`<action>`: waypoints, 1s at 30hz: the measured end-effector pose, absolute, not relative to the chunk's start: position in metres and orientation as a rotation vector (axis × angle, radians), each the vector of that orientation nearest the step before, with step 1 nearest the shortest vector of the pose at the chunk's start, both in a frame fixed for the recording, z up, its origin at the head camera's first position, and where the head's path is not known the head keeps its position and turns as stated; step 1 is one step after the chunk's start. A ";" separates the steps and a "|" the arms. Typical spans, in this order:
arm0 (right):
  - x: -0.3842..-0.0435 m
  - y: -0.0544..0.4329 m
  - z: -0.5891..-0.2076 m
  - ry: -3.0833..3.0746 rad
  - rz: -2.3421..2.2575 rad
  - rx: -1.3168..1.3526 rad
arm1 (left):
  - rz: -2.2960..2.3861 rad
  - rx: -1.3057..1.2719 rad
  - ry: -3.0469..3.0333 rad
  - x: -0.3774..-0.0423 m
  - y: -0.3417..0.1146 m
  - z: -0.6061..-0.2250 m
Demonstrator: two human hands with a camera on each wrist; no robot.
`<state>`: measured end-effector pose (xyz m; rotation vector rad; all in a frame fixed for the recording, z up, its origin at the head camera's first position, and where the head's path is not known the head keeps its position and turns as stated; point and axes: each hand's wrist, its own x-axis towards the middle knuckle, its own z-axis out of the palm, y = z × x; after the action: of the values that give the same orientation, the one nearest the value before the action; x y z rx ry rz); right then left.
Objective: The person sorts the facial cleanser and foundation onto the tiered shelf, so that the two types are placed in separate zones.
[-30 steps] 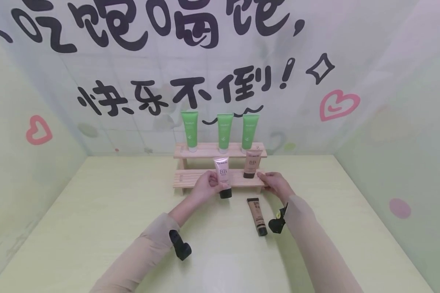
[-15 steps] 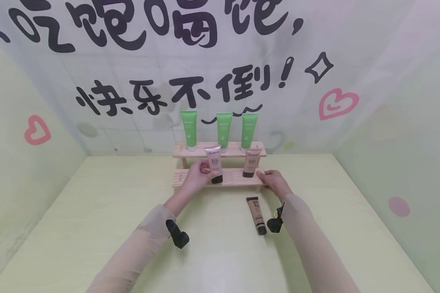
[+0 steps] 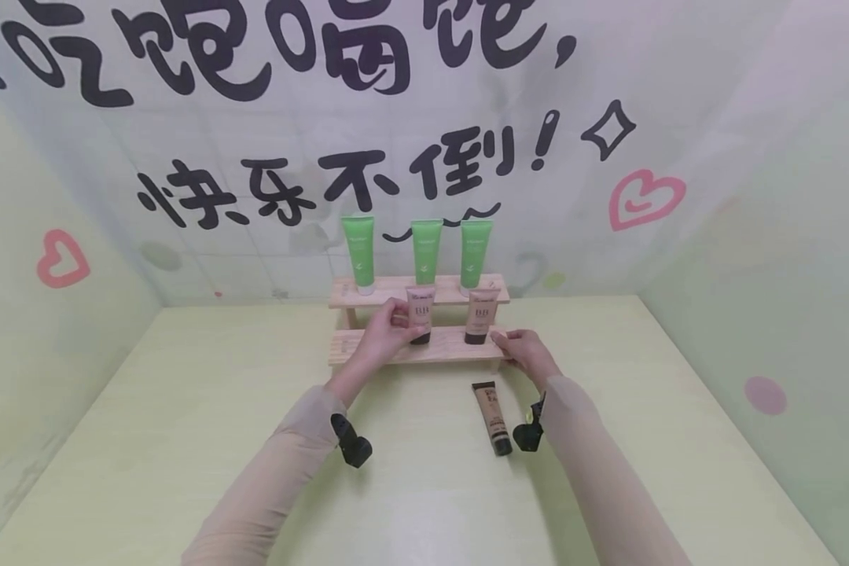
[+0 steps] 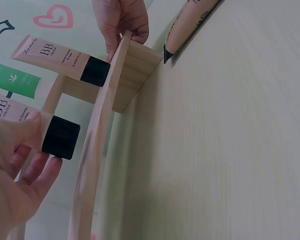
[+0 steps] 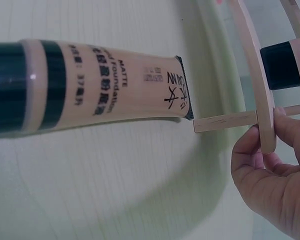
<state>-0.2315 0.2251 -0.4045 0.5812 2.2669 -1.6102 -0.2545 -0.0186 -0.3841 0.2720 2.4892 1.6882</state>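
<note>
My left hand (image 3: 384,334) pinches a pink BB cream tube (image 3: 420,310) upright, black cap down, over the lower step of a two-step wooden display rack (image 3: 447,347). In the left wrist view a small gap shows between its cap (image 4: 61,137) and the step's edge; whether it touches the step is unclear. A second BB cream tube (image 3: 481,313) stands on that step to the right. My right hand (image 3: 531,354) grips the step's right end, thumb on top and fingers beneath, as the right wrist view shows.
Three green tubes, among them a left one (image 3: 359,253), stand on the upper step. A tan foundation tube (image 3: 493,417) lies on the table (image 3: 219,409) in front of the rack's right end. A printed wall (image 3: 269,259) rises close behind.
My left hand has carried the BB cream tube back and slightly left, from in front of the rack to over the lower step. The right hand keeps its grip on the rack.
</note>
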 end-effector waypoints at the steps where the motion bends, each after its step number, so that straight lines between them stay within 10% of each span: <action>1: -0.230 0.224 -0.404 2.265 -1.610 0.584 | 1.676 0.288 2.498 -0.254 -0.019 -0.386; 30: -0.232 0.224 -0.405 2.243 -1.603 0.610 | 1.453 0.391 2.513 -0.254 -0.027 -0.401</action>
<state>-0.2321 0.2236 -0.4052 0.6104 2.2426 -1.6032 -0.2538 -0.0268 -0.4011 0.3910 2.5128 1.4528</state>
